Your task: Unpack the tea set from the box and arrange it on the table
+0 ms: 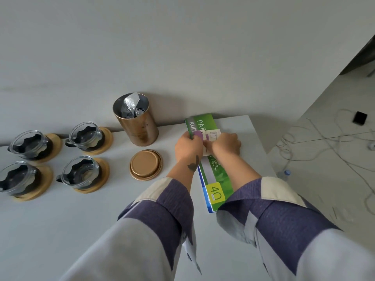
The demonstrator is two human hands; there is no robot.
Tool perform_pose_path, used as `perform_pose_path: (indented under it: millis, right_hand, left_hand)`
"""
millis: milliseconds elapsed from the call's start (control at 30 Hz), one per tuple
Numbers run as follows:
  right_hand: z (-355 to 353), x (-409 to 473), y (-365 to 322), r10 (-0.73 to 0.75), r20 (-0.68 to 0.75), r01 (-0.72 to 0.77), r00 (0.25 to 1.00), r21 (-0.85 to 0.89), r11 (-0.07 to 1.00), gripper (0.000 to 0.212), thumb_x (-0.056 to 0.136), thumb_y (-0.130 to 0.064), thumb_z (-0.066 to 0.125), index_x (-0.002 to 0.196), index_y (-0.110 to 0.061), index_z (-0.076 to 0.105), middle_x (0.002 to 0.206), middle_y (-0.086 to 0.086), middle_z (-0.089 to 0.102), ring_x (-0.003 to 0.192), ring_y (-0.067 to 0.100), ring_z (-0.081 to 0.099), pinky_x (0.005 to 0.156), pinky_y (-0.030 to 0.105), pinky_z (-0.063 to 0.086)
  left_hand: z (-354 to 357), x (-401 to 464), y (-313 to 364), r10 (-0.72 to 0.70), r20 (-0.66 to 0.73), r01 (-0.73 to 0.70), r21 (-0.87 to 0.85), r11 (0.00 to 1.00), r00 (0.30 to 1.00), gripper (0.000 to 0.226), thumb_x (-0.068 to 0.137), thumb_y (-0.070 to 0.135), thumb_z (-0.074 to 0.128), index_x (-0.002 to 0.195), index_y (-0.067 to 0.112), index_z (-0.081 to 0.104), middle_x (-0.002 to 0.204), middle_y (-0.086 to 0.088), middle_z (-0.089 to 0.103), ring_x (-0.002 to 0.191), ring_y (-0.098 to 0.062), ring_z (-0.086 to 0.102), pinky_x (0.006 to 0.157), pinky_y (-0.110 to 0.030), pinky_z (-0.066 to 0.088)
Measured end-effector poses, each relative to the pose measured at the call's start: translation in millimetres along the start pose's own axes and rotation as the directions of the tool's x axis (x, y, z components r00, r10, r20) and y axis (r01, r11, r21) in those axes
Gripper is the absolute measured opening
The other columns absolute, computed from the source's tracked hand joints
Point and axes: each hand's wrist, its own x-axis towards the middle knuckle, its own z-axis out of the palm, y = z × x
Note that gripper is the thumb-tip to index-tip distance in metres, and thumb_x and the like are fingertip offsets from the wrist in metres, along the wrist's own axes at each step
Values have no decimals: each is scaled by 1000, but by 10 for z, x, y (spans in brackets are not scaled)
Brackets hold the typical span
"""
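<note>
Green box: flat printed carton, laid lengthwise at the right end of the surface, judged light and stiff-walled but easily dented; best taken by its long edges. Left hand: fingers curled over the box's left edge, gripping it. Right hand: closed over a pale flap or card on the box top; exact pinch cannot be told. Four glass cups on wooden coasters, judged fragile and slippery, are set out at left, beside an open copper tin and its lid.
</note>
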Motion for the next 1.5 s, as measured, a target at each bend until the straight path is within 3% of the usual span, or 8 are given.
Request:
perform_pose_path:
  millis: [200, 400, 633, 867, 1067, 1233, 1400, 1500]
  right_hand:
    - [59, 84, -97, 6, -22, -5, 1000, 17, 1000, 60, 79, -63, 59, 127, -27, 52, 125, 11, 46, 118, 31, 43, 87, 39, 41]
    - [76, 199, -260, -3, 29, 5, 1000, -64, 998, 74, 80, -72, 47, 144, -42, 24, 130, 12, 37, 121, 32, 36, 93, 43, 35]
    - [63, 264, -355, 3, 41, 2, 999, -115, 993, 71, 84, -74, 34, 146, -42, 17, 132, 15, 36, 121, 32, 36, 92, 46, 34]
    - [-103, -118, -34, 36, 9, -35, 999, -59, 998, 44, 94, -24, 49, 135, -10, 39, 137, 14, 38, 124, 34, 42, 94, 43, 42]
    - [-142, -551, 354, 80, -7, -80, 997, -151, 985, 40, 94, -14, 43, 134, -8, 42, 137, 13, 41, 124, 34, 45, 95, 40, 42]
    - [-116, -719, 406, 51, -86, -50, 995, 15, 999, 31, 92, -7, 41, 118, -6, 58, 125, 14, 58, 116, 34, 54, 91, 36, 46]
    - [-254, -868, 420, -8, -21, 11, 1000, 106, 994, 32, 91, -7, 45, 121, -9, 57, 126, 13, 60, 116, 32, 55, 87, 31, 44]
    - [-269, -1124, 492, -95, 10, 93, 995, 105, 990, 37, 91, -9, 45, 127, -14, 54, 126, 7, 60, 114, 31, 56, 83, 29, 42]
  left_hand:
    - [-89, 103, 47, -13, 71, 11, 24, 1000, 997, 15, 96, 21, 39, 99, 25, 52, 94, 7, 63, 72, -10, 56, 68, -25, 44]
    - [-118, 160, 54, 54, 106, -71, 161, 984, 993, 41, 102, 30, 29, 140, 27, 43, 126, -4, 59, 99, -24, 58, 81, -29, 45]
    - [-140, 260, 109, 16, 158, -52, 227, 973, 987, 45, 101, 40, 26, 141, 27, 40, 125, -8, 59, 109, -29, 59, 96, -43, 49]
    - [-159, -60, 23, -38, 57, 21, 264, 964, 998, 42, 96, 21, 39, 135, 9, 43, 134, -10, 49, 117, -30, 53, 97, -40, 47]
    - [-124, -535, -191, -66, 44, 54, 229, 972, 997, 40, 90, 10, 39, 129, 9, 47, 128, -7, 52, 113, -30, 55, 94, -43, 49]
    - [-150, -689, -215, -72, 113, 55, 148, 987, 991, 31, 83, 12, 38, 106, 16, 59, 106, -8, 66, 97, -31, 63, 86, -41, 54]
    - [-397, -814, -8, -60, 223, 20, 178, 984, 973, 20, 94, 14, 40, 111, 21, 44, 124, -3, 53, 107, -29, 56, 92, -36, 47]
    - [-591, -970, -114, 1, 247, -74, 287, 955, 969, 49, 96, 16, 40, 145, 15, 29, 149, -6, 36, 129, -28, 44, 103, -34, 39]
